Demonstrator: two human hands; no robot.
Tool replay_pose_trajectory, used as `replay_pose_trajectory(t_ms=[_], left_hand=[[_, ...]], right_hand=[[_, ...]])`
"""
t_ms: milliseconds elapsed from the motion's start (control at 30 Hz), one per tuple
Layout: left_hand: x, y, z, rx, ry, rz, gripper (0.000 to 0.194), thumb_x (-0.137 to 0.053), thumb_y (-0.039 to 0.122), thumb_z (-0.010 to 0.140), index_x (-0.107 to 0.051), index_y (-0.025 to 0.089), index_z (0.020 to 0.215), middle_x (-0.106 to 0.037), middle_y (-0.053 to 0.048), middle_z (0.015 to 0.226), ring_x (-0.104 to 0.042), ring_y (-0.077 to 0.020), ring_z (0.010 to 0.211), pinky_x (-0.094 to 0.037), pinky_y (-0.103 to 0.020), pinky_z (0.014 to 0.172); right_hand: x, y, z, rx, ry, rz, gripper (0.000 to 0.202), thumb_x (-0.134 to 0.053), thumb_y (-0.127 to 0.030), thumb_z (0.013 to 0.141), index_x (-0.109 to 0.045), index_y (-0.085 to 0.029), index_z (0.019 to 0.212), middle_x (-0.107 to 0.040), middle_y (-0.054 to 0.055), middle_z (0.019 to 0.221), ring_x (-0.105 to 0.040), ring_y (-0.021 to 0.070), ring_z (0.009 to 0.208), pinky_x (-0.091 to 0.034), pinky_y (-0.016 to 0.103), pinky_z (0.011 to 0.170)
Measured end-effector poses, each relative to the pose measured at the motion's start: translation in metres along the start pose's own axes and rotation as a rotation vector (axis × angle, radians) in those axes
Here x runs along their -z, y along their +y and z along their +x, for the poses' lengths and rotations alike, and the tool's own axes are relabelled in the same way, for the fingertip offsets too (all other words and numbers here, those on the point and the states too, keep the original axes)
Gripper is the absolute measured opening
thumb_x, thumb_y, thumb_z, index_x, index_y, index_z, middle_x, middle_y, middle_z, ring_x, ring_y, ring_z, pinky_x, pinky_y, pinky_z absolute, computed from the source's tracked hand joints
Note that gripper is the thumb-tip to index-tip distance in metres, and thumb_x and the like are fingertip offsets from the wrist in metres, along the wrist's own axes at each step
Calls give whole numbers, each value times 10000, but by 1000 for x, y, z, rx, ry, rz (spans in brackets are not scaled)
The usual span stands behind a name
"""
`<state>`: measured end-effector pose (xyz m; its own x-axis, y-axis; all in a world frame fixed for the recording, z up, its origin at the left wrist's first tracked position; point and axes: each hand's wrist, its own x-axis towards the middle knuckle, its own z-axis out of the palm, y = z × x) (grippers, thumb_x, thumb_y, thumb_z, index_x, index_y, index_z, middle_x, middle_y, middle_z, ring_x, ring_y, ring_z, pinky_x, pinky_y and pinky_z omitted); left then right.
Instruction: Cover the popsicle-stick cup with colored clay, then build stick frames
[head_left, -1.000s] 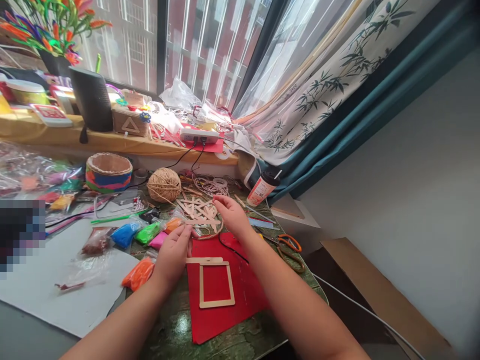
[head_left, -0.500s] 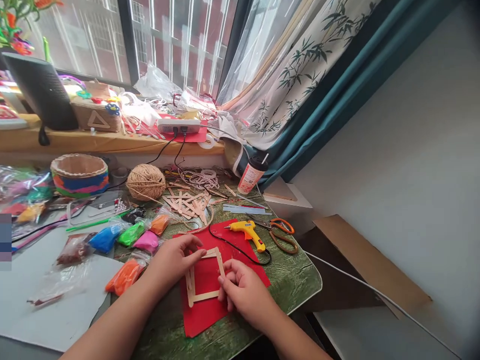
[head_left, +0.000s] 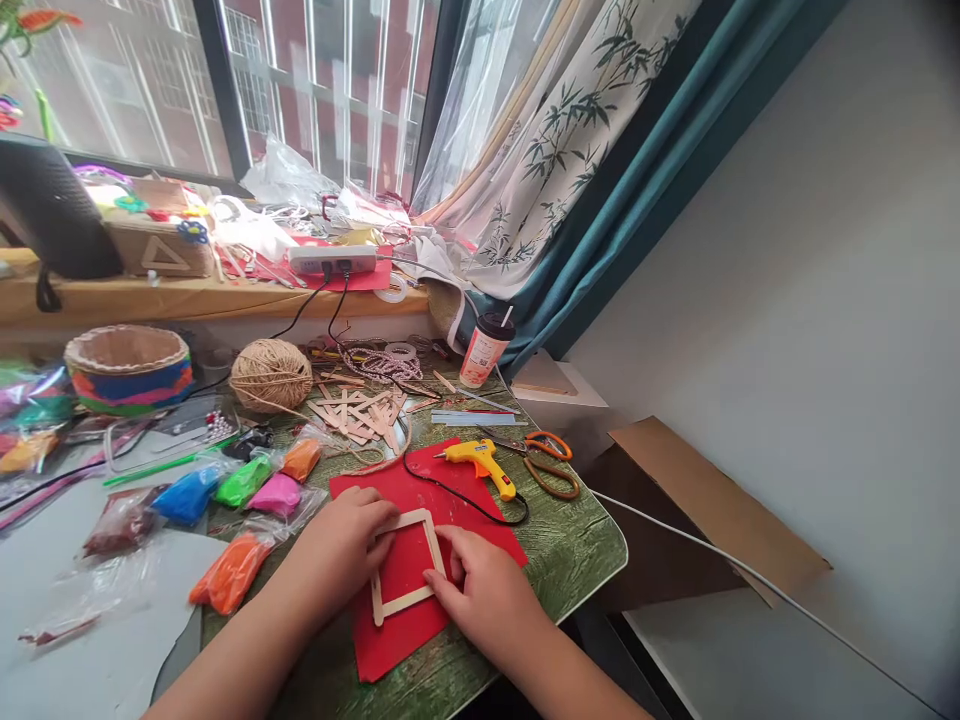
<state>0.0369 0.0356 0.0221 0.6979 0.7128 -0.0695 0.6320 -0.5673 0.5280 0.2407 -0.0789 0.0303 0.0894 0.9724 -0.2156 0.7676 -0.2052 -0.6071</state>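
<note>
A square frame of wooden craft sticks (head_left: 409, 600) is over a red sheet (head_left: 379, 655). My left hand (head_left: 356, 540) grips its left side near the upper corner, fingers bent around the stick and hiding part of it. On the opposite side, my right hand (head_left: 484, 590) pinches the right stick between thumb and fingers. Just beyond the frame, a yellow hot glue gun (head_left: 484, 462) lies on the sheet, its nozzle pointing left and its black cord looping beside it.
Scissors (head_left: 551, 465) with orange and brown handles lie right of the glue gun. Behind are loose craft sticks (head_left: 360, 415), glue sticks (head_left: 474, 418), a twine ball (head_left: 270, 375) and a lidded paper cup (head_left: 485, 350). Bags of coloured clay (head_left: 232, 570) are at left. The table edge (head_left: 626, 560) is close on the right.
The frame's sides have come into a squarer shape, with the upper and right sticks now meeting neatly. My right hand has shifted up along the right stick. The camera view has turned slightly right.
</note>
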Motion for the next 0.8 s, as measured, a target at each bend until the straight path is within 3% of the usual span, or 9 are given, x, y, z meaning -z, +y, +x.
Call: replay_pose_trajectory(t_ms=[100, 267, 400, 500, 667, 800], left_hand=[[-3, 1, 1, 1, 0, 24, 259, -570, 163, 973, -818, 236, 982, -751, -85, 981, -699, -253, 960, -509, -349, 835], [1, -8, -1, -7, 29, 91, 258, -588, 143, 945, -830, 231, 946, -776, -82, 942, -727, -233, 875, -533, -325, 775], [9, -21, 1, -46, 90, 121, 280, -569, 163, 995, -837, 231, 1042, -794, -95, 1026, -734, -242, 966, -559, -341, 861], [8, -26, 3, -73, 133, 131, 288, -563, 180, 1025, -835, 234, 1103, -792, -107, 1079, -716, -267, 1029, -555, -380, 903], [-2, -25, 6, -84, 160, 145, 252, -622, 182, 1002, -853, 268, 1054, -787, -88, 976, -714, -275, 947, -542, -393, 835], [-1, -22, 4, -65, 170, 148, 232, -628, 208, 1008, -849, 269, 1043, -795, -83, 990, -720, -280, 968, -529, -400, 844]], right_hand=[[-7, 0, 3, 61, 21, -50, 352, -693, -208, 938, -750, -216, 1286, -772, 71, 965, -716, 271, 876, -494, 343, 772], [-14, 2, 9, 161, 70, -10, 339, -665, -195, 968, -731, -215, 1300, -767, 81, 1019, -725, 275, 901, -541, 368, 812], [-16, 10, 7, 256, 194, 76, 351, -647, -248, 1003, -675, -186, 1348, -731, 112, 1092, -724, 283, 964, -579, 395, 864], [-20, 17, 5, 347, 207, 83, 395, -703, -218, 967, -651, -208, 1358, -707, 119, 1206, -711, 295, 1080, -584, 415, 946], [-26, 16, 8, 362, 173, -44, 313, -750, -171, 929, -689, -195, 1235, -718, 99, 1070, -702, 309, 985, -582, 436, 857], [-30, 13, 11, 371, 207, -13, 350, -744, -195, 937, -658, -179, 1276, -722, 108, 1086, -701, 310, 988, -576, 438, 857]])
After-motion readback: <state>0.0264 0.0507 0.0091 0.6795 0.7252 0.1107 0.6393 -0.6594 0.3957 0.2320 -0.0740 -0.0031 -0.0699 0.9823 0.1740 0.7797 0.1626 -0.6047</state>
